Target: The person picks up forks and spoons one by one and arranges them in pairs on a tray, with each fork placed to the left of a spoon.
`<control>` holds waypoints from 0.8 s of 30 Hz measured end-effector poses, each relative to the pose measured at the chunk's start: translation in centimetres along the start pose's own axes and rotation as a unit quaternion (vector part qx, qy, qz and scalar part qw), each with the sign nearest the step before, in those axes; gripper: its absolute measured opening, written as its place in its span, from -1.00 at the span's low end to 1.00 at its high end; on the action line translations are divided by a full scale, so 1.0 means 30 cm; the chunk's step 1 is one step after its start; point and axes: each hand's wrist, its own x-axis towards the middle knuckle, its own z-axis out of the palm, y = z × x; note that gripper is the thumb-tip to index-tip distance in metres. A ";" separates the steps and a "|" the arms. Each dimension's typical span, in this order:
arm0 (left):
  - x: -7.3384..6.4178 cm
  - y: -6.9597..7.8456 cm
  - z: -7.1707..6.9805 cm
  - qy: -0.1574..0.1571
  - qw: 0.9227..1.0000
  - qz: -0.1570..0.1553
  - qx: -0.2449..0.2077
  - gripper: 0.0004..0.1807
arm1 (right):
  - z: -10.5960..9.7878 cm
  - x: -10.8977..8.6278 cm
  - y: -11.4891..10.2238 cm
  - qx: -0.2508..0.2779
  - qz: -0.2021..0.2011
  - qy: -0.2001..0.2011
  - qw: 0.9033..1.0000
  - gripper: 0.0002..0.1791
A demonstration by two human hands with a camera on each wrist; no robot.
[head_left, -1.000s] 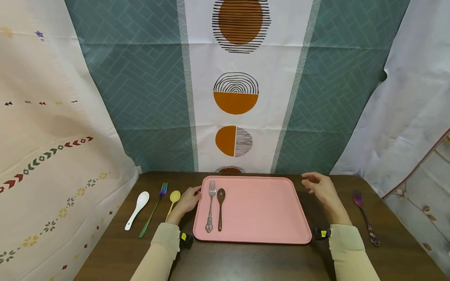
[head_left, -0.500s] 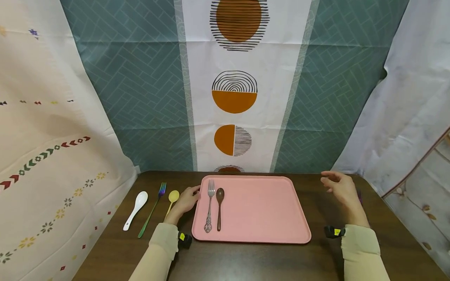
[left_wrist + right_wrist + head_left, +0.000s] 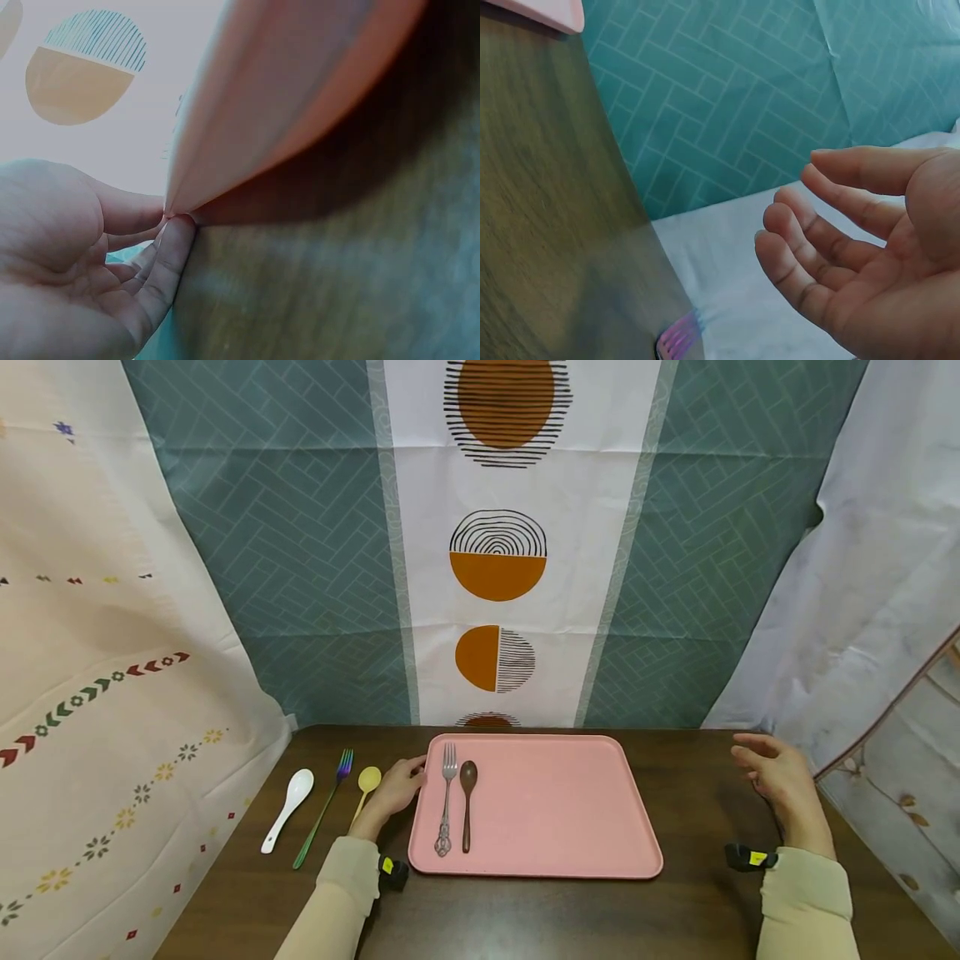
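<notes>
My left hand [image 3: 397, 789] pinches the left rim of a pink tray [image 3: 558, 810]. In the left wrist view the thumb and fingers of the left hand [image 3: 82, 247] meet at the edge of the tray [image 3: 255, 112]. A silver fork [image 3: 449, 764] and a dark brown spoon [image 3: 468, 774] lie side by side on the tray's left part. At the far right, my right hand [image 3: 780, 781] hovers with loosely bent fingers and holds nothing. Below it, the purple fork [image 3: 679, 337] shows its tines in the right wrist view; the hand hides most of it in the head view.
Left of the tray lie a white spoon [image 3: 298, 785], a rainbow-coloured fork [image 3: 343, 767] and a yellow spoon [image 3: 369, 778], its handle partly behind the left forearm. A patterned cloth [image 3: 315, 568] hangs behind the brown table [image 3: 555, 918].
My right hand has moved rightward from beside the tray to over the purple fork, covering it in the head view. The left hand stays at the tray's rim.
</notes>
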 end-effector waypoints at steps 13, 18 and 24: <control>-0.002 -0.004 0.001 0.001 1.000 -0.007 0.006 -0.50 | -0.061 -0.021 0.058 0.021 0.014 0.055 0.998 -0.57; -0.003 -0.001 -0.002 -0.002 1.000 -0.010 0.003 -0.50 | -0.079 -0.015 0.074 -0.034 0.025 0.070 0.997 -0.86; -0.001 0.005 -0.007 0.002 1.000 -0.013 0.004 -0.50 | -0.088 -0.011 0.095 -0.098 0.056 0.067 0.991 -0.49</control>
